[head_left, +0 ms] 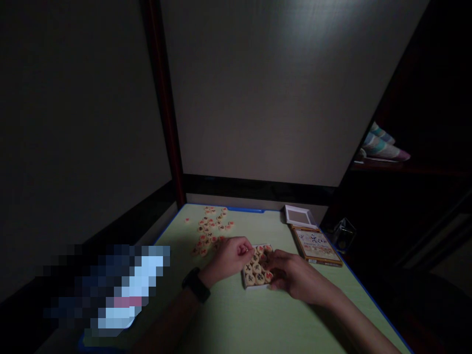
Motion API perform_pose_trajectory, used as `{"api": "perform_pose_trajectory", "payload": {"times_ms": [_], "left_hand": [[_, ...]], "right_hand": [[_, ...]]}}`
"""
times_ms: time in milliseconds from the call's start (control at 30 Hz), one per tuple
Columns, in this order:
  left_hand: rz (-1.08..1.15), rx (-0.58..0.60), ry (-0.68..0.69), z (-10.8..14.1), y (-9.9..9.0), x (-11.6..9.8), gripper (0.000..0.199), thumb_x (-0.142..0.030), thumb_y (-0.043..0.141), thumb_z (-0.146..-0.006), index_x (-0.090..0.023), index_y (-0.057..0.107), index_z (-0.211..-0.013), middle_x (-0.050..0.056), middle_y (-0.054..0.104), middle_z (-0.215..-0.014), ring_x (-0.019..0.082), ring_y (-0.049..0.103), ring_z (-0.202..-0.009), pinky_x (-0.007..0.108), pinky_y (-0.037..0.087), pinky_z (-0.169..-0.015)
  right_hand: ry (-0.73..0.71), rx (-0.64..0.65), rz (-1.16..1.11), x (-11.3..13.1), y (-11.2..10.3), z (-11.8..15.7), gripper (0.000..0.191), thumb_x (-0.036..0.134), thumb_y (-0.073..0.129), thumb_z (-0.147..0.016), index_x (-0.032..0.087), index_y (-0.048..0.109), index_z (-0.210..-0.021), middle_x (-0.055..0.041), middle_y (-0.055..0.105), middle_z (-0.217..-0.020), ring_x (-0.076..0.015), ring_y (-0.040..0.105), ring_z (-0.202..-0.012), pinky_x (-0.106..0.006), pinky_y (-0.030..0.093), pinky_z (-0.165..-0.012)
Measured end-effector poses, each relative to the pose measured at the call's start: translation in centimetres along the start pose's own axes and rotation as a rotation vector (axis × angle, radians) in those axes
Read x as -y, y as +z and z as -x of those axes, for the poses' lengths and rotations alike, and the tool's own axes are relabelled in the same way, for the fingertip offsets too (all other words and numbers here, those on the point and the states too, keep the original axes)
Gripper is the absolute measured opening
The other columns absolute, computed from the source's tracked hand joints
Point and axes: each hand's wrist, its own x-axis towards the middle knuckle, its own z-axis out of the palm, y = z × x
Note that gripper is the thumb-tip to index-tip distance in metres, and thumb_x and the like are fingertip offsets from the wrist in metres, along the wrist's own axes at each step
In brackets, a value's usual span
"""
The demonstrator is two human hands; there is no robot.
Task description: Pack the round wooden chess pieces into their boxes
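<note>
A small white box lies on the table with round wooden Chinese chess pieces packed in rows, marked in black and red characters. My left hand is at its upper left corner, with the thumb and fingers curled together in a pinch. Whatever is in that pinch is too small and hidden to make out. Around the right side of the box is my right hand, its fingers bent over the edge pieces and its thumb low by the near corner. Beyond my left hand, several loose chess pieces lie scattered.
A white box lid or tray lies at the far right beside a flat printed box. A blurred-out bright screen is on the left. The green table has a blue rim, with wall panels behind it.
</note>
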Motion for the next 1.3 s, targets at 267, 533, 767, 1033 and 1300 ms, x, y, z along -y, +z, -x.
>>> {"api": "perform_pose_trajectory", "payload": {"times_ms": [267,533,767,1033,1300], "left_hand": [[-0.088,0.007,-0.004,0.1,-0.2,-0.7,0.016,-0.021,0.057,-0.078,-0.014,0.067,-0.069,-0.003,0.058,-0.056,0.008,0.047,-0.052,0.019,0.030,-0.051],[-0.136,0.006,-0.051,0.0,-0.5,-0.7,0.016,-0.021,0.056,-0.078,-0.015,0.067,-0.068,-0.003,0.059,-0.056,0.008,0.048,-0.053,0.019,0.031,-0.051],[-0.530,-0.115,-0.216,-0.4,-1.9,-0.4,0.022,-0.033,0.054,-0.083,-0.018,0.067,-0.072,0.001,0.065,-0.062,0.013,0.057,-0.060,0.023,0.033,-0.057],[-0.714,0.157,-0.038,0.5,-1.6,-0.2,0.039,-0.031,0.040,-0.091,-0.019,0.074,-0.075,0.009,0.074,-0.079,0.019,0.066,-0.072,0.028,0.041,-0.067],[-0.679,0.148,-0.004,0.4,-1.0,0.1,0.035,-0.027,0.041,-0.090,-0.020,0.073,-0.080,0.007,0.074,-0.084,0.019,0.067,-0.079,0.028,0.044,-0.074]], "right_hand": [[-0.020,0.009,0.003,-0.3,0.1,0.0,0.027,0.011,0.070,-0.075,0.022,0.073,-0.098,-0.0052,0.066,-0.103,-0.0204,0.063,-0.097,-0.028,0.048,-0.087],[-0.021,0.016,-0.029,0.1,-0.1,0.1,0.030,0.008,0.068,-0.075,0.022,0.073,-0.100,-0.0040,0.065,-0.101,-0.0189,0.063,-0.093,-0.027,0.048,-0.083],[0.008,-0.081,-0.066,-1.0,-0.8,0.3,0.049,0.017,0.075,-0.070,0.022,0.065,-0.118,-0.0081,0.061,-0.116,-0.0242,0.059,-0.107,-0.036,0.046,-0.095],[0.100,0.150,-0.155,-3.9,0.2,-0.4,0.110,0.046,0.083,-0.058,0.021,0.030,-0.151,-0.0159,0.018,-0.157,-0.0370,0.017,-0.144,-0.050,0.016,-0.118],[0.069,0.086,-0.122,-3.6,0.8,-0.4,0.111,0.046,0.084,-0.056,0.017,0.032,-0.149,-0.0173,0.032,-0.147,-0.0323,0.033,-0.137,-0.042,0.025,-0.116]]}}
